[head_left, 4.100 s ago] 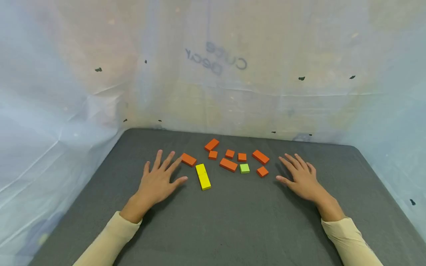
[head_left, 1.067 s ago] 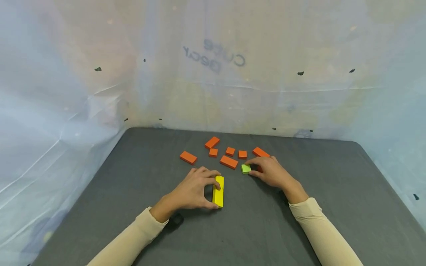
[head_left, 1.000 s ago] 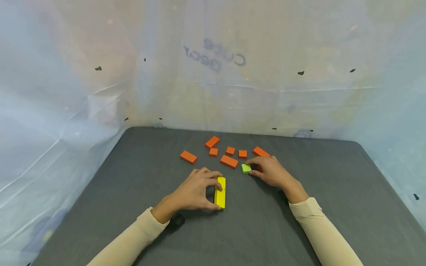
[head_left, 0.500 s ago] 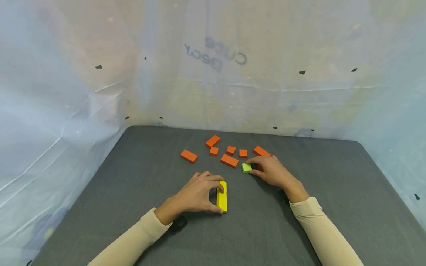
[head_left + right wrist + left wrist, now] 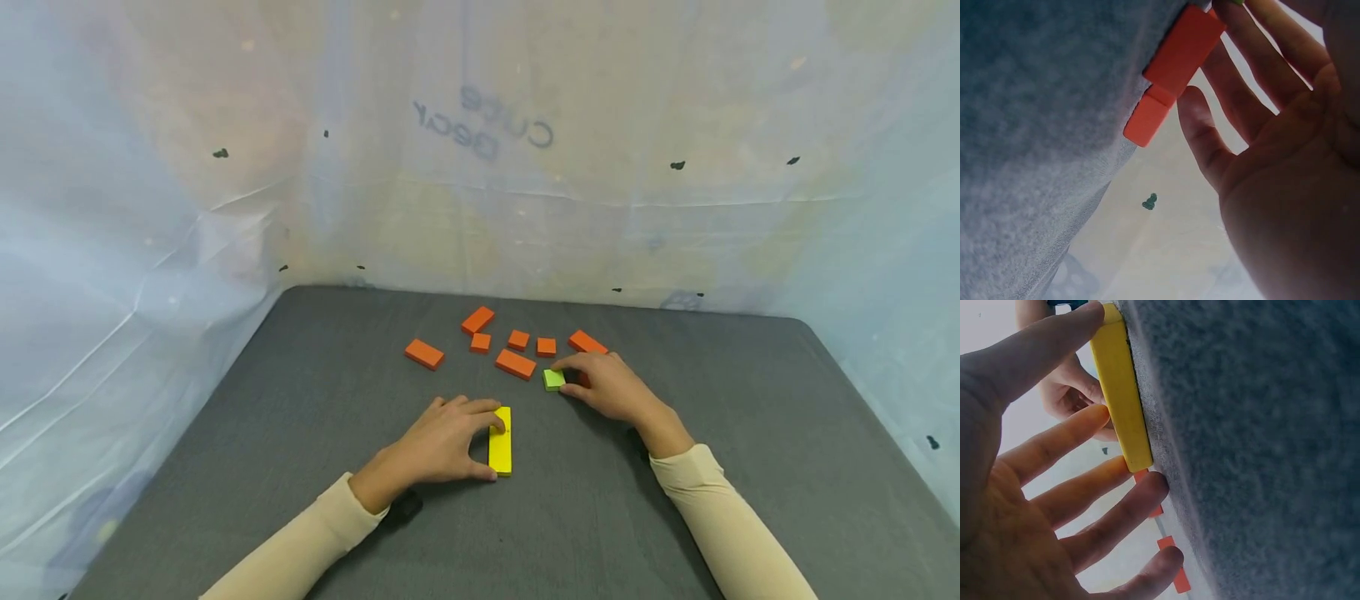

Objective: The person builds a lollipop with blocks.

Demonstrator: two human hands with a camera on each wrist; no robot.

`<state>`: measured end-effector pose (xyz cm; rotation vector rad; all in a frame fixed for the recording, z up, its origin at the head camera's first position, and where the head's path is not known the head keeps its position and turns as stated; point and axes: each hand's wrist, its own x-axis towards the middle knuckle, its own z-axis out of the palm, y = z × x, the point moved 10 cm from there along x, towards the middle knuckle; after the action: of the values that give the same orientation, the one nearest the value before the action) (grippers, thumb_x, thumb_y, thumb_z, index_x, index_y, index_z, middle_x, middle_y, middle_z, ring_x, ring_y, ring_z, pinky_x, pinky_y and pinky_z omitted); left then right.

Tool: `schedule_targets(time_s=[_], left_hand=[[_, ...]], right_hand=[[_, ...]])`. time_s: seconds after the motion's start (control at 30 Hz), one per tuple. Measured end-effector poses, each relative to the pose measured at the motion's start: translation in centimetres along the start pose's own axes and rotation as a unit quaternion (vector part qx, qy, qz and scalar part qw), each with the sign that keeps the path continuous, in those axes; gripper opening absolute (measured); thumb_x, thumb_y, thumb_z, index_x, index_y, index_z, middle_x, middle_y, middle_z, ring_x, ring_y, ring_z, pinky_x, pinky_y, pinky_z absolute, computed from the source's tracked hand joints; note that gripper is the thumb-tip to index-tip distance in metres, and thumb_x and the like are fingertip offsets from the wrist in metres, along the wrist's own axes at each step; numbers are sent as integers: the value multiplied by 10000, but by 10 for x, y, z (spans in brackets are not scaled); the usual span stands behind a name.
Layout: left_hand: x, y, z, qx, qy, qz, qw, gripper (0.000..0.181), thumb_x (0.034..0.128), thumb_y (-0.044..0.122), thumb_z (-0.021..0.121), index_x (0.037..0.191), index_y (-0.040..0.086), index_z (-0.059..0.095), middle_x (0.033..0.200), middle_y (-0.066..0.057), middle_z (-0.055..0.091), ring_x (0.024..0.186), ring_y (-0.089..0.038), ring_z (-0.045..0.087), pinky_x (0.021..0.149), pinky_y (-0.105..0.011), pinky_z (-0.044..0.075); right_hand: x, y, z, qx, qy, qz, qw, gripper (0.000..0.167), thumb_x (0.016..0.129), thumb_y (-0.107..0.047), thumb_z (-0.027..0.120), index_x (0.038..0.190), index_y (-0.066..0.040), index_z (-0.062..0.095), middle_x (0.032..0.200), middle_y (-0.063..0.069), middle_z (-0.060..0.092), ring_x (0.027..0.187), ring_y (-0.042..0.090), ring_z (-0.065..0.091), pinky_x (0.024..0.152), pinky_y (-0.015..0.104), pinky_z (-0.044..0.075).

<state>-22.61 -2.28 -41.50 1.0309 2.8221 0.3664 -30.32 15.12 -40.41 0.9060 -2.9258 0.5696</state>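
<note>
Dark grey, the tabletop [image 5: 570, 533] is stretching beneath the left hand [image 5: 442, 442] and the right hand [image 5: 611, 387], both earlier spread and holding nothing. Now the left is keeping a half-open grip on the yellow block [image 5: 500, 454], bracketing its length, and that block is pointing straighter and being held nearer the person, well apart from the orange blocks [image 5: 515, 364]. Those are keeping their earlier scatter, one being mostly hidden by the right hand, whose narrower grip is pinching the smaller green block [image 5: 553, 381].
</note>
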Motion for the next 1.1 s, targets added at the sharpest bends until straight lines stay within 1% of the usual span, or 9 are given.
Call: schedule_targets(time_s=[0.3,0.5,0.6,0.77,0.83,0.9,0.97,1.1], left_hand=[[-1,0,3,-17,-227,56,9997,626,758,552,809,1302,290,643,1531,50,470,1284,-226,521,989,-516,415],[-1,-2,5,-177,-255,31,9995,625,781,596,766,1312,291,637,1554,37,435,1326,-250,493,1046,-607,397],[-1,-3,5,-240,-226,25,9995,611,801,588,753,1316,280,634,1558,23,425,1344,-260,481,1060,-631,385],[-1,-1,6,-270,-233,16,9994,547,843,524,745,1318,275,633,1545,15,441,1342,-253,485,1058,-611,396],[-1,-1,6,-256,-259,4,9993,527,856,503,742,1319,279,631,1541,19,445,1338,-246,486,1054,-597,402],[-1,-1,7,-241,-261,0,9994,516,860,495,741,1318,285,631,1538,25,448,1331,-239,489,1051,-587,407],[0,-1,6,-228,-243,7,9994,515,858,497,741,1316,288,631,1534,30,452,1322,-233,493,1047,-581,411],[1,0,6,-203,-215,12,9996,513,854,506,741,1308,291,635,1525,33,462,1322,-235,494,1047,-594,410]], right_hand=[[1,0,1,3,-44,73,10000,371,920,-262,720,1271,-148,684,1239,23,706,1043,195,676,906,463,513],[0,2,2,7,-34,128,9999,372,917,-260,723,1264,-131,686,1232,37,708,1058,215,676,927,490,493],[-1,3,2,-2,11,147,9999,364,916,-246,724,1257,-125,688,1226,45,709,1074,237,671,938,524,458],[-3,3,4,88,-6,190,9998,333,925,-207,709,1246,-127,674,1232,51,697,1101,250,647,934,534,367],[-4,0,5,196,-58,131,9997,312,940,-186,687,1246,-130,660,1236,51,687,1121,253,633,945,536,332],[-4,-5,6,321,-103,-15,9994,293,952,-160,666,1244,-138,649,1232,42,681,1129,252,621,945,542,319],[-2,-12,8,471,-178,-173,9986,283,958,-145,655,1241,-141,646,1223,33,677,1130,250,617,967,548,322],[5,-25,14,591,-448,-451,9962,287,970,-152,640,1256,-144,634,1231,22,666,1136,245,608,968,542,349]])
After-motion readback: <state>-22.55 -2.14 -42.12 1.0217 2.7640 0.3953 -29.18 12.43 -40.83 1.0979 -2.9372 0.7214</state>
